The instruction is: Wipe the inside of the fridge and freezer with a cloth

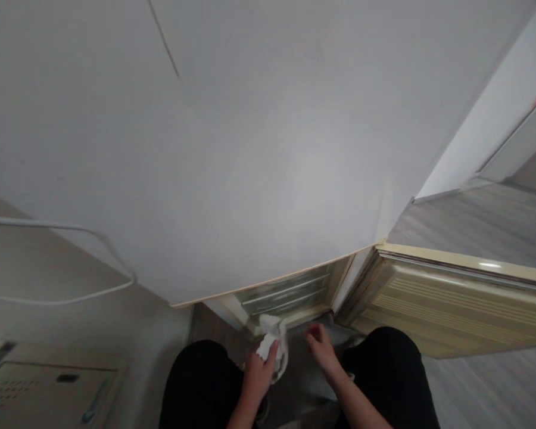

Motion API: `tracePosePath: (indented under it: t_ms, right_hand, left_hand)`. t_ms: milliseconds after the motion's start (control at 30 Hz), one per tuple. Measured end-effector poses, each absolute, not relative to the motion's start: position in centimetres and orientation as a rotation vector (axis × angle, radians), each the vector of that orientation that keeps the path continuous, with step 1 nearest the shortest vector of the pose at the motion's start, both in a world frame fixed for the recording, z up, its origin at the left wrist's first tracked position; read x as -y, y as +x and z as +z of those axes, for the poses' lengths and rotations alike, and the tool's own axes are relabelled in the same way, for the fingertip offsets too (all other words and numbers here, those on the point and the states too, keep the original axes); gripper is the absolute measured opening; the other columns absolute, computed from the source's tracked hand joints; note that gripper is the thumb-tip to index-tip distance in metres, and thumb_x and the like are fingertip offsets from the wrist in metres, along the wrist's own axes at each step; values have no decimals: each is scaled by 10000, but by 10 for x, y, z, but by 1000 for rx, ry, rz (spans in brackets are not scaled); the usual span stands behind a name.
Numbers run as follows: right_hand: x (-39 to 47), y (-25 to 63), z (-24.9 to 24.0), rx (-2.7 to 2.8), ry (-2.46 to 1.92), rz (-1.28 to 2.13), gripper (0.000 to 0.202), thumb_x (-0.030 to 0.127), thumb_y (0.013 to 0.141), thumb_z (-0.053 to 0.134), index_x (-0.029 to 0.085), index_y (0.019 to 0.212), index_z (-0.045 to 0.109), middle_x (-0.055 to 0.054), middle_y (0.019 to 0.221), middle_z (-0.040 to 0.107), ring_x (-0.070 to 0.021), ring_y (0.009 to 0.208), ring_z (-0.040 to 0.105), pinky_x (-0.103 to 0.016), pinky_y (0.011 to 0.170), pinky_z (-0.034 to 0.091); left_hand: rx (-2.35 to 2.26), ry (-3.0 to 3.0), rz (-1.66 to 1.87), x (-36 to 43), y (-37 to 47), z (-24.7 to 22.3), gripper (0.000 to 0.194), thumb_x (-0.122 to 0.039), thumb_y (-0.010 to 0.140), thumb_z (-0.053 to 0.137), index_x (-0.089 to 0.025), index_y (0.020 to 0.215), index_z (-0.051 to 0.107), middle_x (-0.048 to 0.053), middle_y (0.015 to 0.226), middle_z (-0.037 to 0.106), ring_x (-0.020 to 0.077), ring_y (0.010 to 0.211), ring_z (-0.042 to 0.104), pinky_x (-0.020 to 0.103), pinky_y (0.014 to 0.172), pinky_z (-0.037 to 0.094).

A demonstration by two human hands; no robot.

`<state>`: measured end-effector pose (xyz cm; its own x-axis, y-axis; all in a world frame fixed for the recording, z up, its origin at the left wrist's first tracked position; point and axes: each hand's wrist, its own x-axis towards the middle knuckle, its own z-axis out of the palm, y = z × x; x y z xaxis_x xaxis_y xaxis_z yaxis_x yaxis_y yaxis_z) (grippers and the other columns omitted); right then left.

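Note:
My left hand (259, 370) is closed around a crumpled white cloth (271, 341), possibly a wad of paper towel, part of which hangs below the fingers. The cloth is in front of the open lower compartment (290, 292) of what looks like a fridge, where pale ribbed bars show. To the right, apart from the cloth, my right hand (322, 348) has its fingers curled in, with nothing visible in them. It is near the hinge side of the open, yellowed door (446, 304). Both hands are between my knees, in black trousers.
The large white top face (268, 155) of the appliance fills the upper view and hides much of the compartment. On the left, a white cable (84, 229) loops along the wall above a beige panel box (49, 387). Grey wood-look floor (486, 220) extends right.

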<state>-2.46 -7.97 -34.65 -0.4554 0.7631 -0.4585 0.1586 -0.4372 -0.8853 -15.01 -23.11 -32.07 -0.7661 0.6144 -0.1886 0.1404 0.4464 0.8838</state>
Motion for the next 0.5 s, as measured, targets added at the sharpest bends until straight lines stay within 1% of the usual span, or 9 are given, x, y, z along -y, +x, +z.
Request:
tracePosePath:
  t_ms: [67,133,200,267,333,400,433,500]
  right_hand:
    - [89,-29,-346,1453,-1143,2139,315,474,637,688,204,777,603,-10,738,614,-174,736,570,-294,689,431]
    - [103,-34,-343,1455,-1024,2415,310,488,687,655,191,774,624,-4,690,614,-163,678,569,-298,682,435]
    - [114,-39,-339,1380,-989,2559,319,475,683,661,171,776,644,-15,687,638,-160,654,579,-295,676,432]
    - [121,-41,-336,1227,-1020,2590,305,453,669,678,161,753,649,-28,698,665,-159,663,596,-284,680,428]
    - [124,-40,-333,1006,-1038,2636,304,468,682,684,169,722,640,-34,695,675,-172,707,627,-281,698,442]
    - [124,-37,-326,783,-1011,2717,341,515,710,685,176,725,650,-39,694,677,-194,766,659,-291,738,474]
    - [123,-34,-321,707,-986,2753,364,535,729,687,172,736,661,-44,703,679,-202,790,669,-298,762,491]
    - [121,-26,-311,675,-953,2771,402,549,804,687,147,807,687,-56,764,690,-202,816,678,-318,801,523]
  left_hand:
    - [-2326,810,1073,224,-146,-305,561,-597,938,469,-152,1119,757,176,1134,774,332,1136,713,443,1024,524]
    - [-2357,996,822,215,-136,-290,503,-482,994,408,-167,1225,724,169,1177,763,314,1131,714,428,1007,522]
    - [-2327,1150,565,207,-125,-276,447,-352,1008,387,-215,1319,677,140,1217,755,297,1119,718,411,981,522]
    - [-2319,1213,373,200,-116,-263,454,-265,996,395,-263,1384,629,115,1247,747,293,1121,716,404,970,517]
    - [-2318,1223,303,196,-109,-253,479,-246,988,412,-278,1434,583,113,1273,736,303,1130,710,410,964,513]
    - [-2299,1229,350,194,-102,-245,465,-279,998,412,-267,1430,585,127,1244,743,314,1108,714,418,950,512]
    - [-2281,1230,391,194,-97,-241,440,-308,1007,402,-255,1382,626,137,1208,753,318,1089,717,422,942,510]
    - [-2234,1230,440,194,-85,-236,414,-388,1016,393,-229,1199,729,152,1114,767,327,1051,716,431,936,504]
